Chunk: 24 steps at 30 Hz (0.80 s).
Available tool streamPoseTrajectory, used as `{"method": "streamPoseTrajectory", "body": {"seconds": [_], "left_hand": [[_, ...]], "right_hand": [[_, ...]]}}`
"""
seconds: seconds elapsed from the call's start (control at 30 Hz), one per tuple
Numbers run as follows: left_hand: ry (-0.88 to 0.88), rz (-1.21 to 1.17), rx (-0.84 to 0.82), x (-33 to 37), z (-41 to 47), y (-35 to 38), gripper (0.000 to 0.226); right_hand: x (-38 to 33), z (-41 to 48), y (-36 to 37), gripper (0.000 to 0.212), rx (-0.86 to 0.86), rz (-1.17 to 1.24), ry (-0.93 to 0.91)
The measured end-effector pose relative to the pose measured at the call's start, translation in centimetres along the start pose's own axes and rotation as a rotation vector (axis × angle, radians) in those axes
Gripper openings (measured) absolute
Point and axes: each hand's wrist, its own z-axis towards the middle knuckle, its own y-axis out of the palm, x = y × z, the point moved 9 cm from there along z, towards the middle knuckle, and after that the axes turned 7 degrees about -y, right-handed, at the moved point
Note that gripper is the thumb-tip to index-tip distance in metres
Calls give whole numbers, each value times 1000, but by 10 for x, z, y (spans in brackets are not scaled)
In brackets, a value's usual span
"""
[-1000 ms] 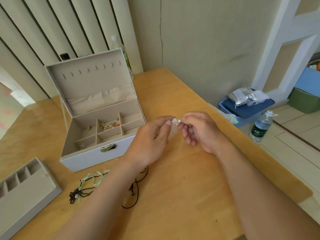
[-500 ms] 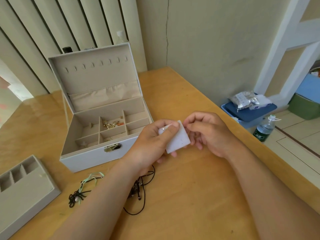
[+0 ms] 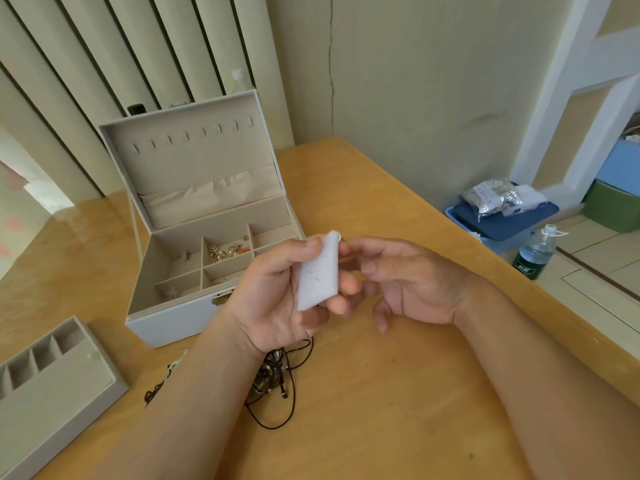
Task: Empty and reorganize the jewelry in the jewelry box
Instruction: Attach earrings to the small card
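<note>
A grey jewelry box (image 3: 173, 323) stands open on the wooden table, lid upright. Gold jewelry (image 3: 223, 252) lies in one middle compartment. My left hand (image 3: 277, 299) holds a small white foam pad (image 3: 318, 271) between thumb and fingers, in front of the box. A tiny metal piece (image 3: 339, 238) shows at the pad's top corner. My right hand (image 3: 405, 282) is just right of the pad, fingertips near that corner, fingers loosely curled; I cannot tell if it pinches anything. Black cords (image 3: 277, 386) lie tangled under my left wrist.
The box's removed tray insert (image 3: 52, 386) sits at the lower left of the table (image 3: 381, 393). A pale green cord (image 3: 175, 365) lies by the black cords. Right of the table edge, on the floor, are a blue bin (image 3: 502, 223) and a water bottle (image 3: 535, 252).
The foam pad has turned from edge-on to face me in my left hand. My right hand has drawn slightly right and loosened. The view has shifted.
</note>
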Motion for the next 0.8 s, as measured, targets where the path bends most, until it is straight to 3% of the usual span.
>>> {"method": "streamPoseTrajectory", "body": {"seconds": [0.13, 0.27, 0.4, 0.67, 0.8], "left_hand": [[-30, 119, -39, -5, 2, 8, 28], [-72, 538, 243, -3, -2, 5, 19], [-126, 860, 375, 1, -6, 9, 26], [-153, 1145, 535, 14, -16, 1, 79], [-118, 1233, 639, 21, -17, -4, 92]], "right_hand": [[6, 0, 11, 36, -43, -51, 32], [10, 2, -1, 39, 64, -157, 29], [13, 5, -9, 31, 117, -203, 20], [-11, 2, -31, 23, 352, 17, -171], [-17, 1, -33, 22, 351, 76, -228]]}}
